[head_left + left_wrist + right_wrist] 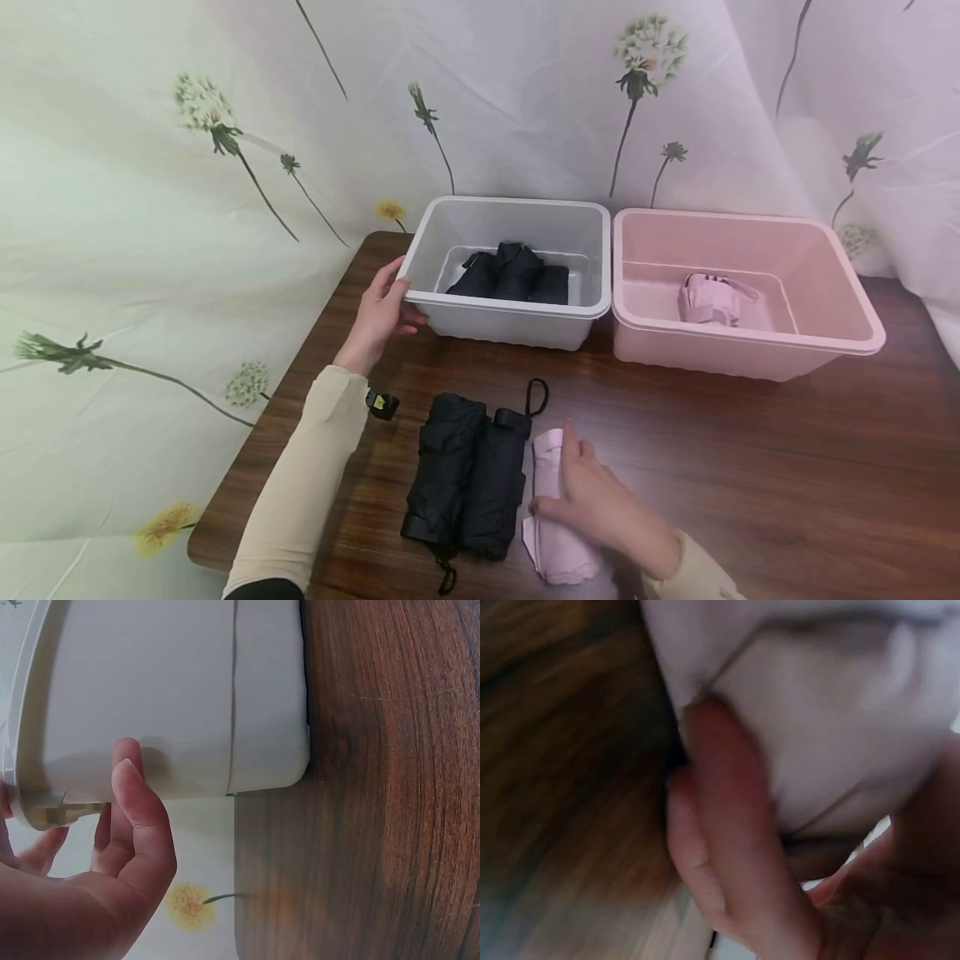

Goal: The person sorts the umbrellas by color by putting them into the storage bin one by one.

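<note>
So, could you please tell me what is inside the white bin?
The white bin holds folded black umbrellas, apparently three, bunched on its floor. Its near wall hides their lower parts and anything beneath them. The left hand grips the bin's rim.

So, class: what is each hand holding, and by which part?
The right hand grips the folded pink fabric umbrella lying on the table, around its middle. The left hand holds the white plastic bin at its left rim corner.
</note>
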A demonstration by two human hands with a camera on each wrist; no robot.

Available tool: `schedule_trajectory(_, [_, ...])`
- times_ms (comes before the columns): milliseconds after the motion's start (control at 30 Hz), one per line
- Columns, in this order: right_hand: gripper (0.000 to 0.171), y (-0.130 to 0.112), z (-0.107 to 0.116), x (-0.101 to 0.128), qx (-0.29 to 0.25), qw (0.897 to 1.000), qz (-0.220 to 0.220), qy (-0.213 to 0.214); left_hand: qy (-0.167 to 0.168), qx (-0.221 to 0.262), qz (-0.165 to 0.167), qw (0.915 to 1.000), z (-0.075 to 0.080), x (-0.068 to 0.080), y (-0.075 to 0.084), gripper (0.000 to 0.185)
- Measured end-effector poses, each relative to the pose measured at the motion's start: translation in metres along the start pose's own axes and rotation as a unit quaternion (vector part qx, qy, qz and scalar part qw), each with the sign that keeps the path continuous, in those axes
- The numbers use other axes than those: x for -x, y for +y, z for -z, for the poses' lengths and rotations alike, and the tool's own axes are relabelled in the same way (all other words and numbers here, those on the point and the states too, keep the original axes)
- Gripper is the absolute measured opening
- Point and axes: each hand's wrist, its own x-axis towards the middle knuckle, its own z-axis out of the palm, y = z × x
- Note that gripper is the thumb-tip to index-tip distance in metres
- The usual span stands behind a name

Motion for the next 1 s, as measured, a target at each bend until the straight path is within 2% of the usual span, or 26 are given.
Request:
schedule_trajectory(367, [0.117, 0.012, 0.002, -0.002, -0.016, 1.0, 0.026, 0.003, -0.002, -0.001, 0.002, 1.0, 0.001, 0.001, 0.001, 0.04])
schedule_trajectory(1000, [0.113, 0.018, 0.004, -0.002, -0.064, 0.997, 0.046, 0.011, 0.001, -0.001, 0.003, 1.0, 0.0, 0.002, 0.002, 0.039])
